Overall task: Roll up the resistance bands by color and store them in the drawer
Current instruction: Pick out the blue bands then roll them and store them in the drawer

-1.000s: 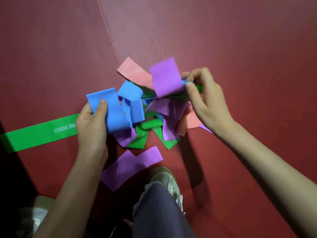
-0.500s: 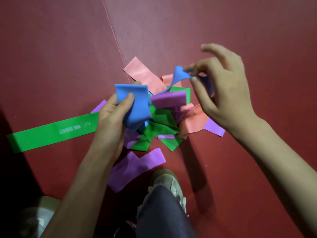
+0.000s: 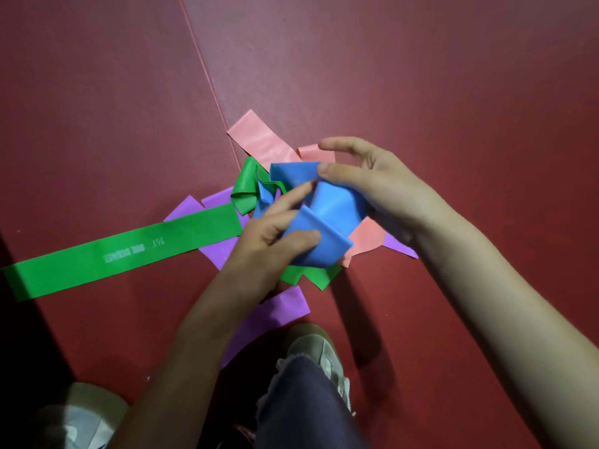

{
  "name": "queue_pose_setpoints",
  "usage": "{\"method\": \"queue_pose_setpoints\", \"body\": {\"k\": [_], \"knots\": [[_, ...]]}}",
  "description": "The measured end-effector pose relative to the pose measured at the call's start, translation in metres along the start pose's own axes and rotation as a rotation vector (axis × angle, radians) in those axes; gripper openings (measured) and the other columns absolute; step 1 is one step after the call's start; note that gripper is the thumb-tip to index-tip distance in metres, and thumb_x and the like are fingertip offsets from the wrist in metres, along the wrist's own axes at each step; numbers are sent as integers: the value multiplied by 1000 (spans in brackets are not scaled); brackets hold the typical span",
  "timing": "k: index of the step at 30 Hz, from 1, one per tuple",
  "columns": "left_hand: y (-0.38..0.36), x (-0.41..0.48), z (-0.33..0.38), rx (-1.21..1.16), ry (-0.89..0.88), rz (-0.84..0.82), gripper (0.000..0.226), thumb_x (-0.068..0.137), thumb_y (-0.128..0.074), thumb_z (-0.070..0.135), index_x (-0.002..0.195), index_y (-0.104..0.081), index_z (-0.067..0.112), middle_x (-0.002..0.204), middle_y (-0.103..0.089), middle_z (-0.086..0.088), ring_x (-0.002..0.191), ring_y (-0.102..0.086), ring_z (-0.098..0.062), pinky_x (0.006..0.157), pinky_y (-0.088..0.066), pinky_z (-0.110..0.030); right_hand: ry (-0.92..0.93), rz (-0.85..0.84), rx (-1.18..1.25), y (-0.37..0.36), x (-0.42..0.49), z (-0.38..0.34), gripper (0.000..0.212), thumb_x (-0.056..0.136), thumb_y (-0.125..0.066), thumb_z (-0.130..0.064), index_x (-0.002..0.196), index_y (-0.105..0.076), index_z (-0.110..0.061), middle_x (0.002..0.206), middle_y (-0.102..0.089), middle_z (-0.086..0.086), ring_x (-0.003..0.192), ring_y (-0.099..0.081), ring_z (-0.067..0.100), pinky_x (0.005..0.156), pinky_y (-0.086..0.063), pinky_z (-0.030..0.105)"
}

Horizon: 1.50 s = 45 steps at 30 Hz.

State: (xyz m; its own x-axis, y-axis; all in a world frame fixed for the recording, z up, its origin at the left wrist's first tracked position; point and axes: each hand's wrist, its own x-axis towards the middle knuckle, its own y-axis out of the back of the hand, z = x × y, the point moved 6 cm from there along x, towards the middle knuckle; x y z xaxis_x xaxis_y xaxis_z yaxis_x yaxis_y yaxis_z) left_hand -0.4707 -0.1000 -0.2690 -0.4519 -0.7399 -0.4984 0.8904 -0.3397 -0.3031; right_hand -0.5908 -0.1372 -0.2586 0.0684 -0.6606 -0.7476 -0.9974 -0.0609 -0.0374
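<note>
Much of the band pile [image 3: 259,196] hides under both hands; left hand [image 3: 272,234] and right hand [image 3: 372,186] pinch the folded blue band [image 3: 327,218].

The blue band [image 3: 327,218] is folded into a loose bunch above the tangled pile — pink band [image 3: 261,140] poking out the far side, purple band [image 3: 275,311] flat at the near edge, green band [image 3: 123,251] stretched flat leftward with white print.
</note>
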Motion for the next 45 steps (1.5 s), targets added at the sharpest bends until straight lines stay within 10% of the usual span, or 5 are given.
{"method": "queue_pose_setpoints", "body": {"k": [20,25,35,38,45], "knots": [[13,-2,-42,-175,272,66,31,59,-65,30,79,-72,8,87,-68,-16,83,-61,-28,79,-46,-38,-299,-505,1,-4,-8,12,46,88,-27,13,110,-55,-16,85,-74,3,76,-71,16,44,-54,24],[21,-3,-41,-224,251,158,19,64,-54,21,60,-73,20,59,-68,6,55,-60,-5,58,-48,-19,-168,-287,-349,4,1,16,12,85,-57,-13,96,-61,-16,41,-51,-8,35,-44,4,34,-34,13],[14,-1,-35,-337,199,192,21,87,-47,6,81,-65,14,67,-71,6,60,-64,-4,61,-52,-17,416,149,-379,-13,0,12,9,76,-61,-18,80,-60,-10,97,-62,0,99,-49,3,96,-32,17],[25,2,-29,-430,139,381,22,91,-41,8,86,-61,16,64,-71,9,60,-65,-2,60,-53,-18,531,191,-166,-14,-8,6,11,83,-51,-14,79,-49,-24,76,-57,-22,80,-51,-8,79,-39,12],[49,2,-28,-429,111,675,20,92,-44,11,82,-61,16,63,-71,8,59,-65,-6,60,-55,-21,424,44,-181,-30,-9,5,8,81,-49,-14,83,-54,-21,78,-58,39,69,-47,17,63,-38,30]]}}
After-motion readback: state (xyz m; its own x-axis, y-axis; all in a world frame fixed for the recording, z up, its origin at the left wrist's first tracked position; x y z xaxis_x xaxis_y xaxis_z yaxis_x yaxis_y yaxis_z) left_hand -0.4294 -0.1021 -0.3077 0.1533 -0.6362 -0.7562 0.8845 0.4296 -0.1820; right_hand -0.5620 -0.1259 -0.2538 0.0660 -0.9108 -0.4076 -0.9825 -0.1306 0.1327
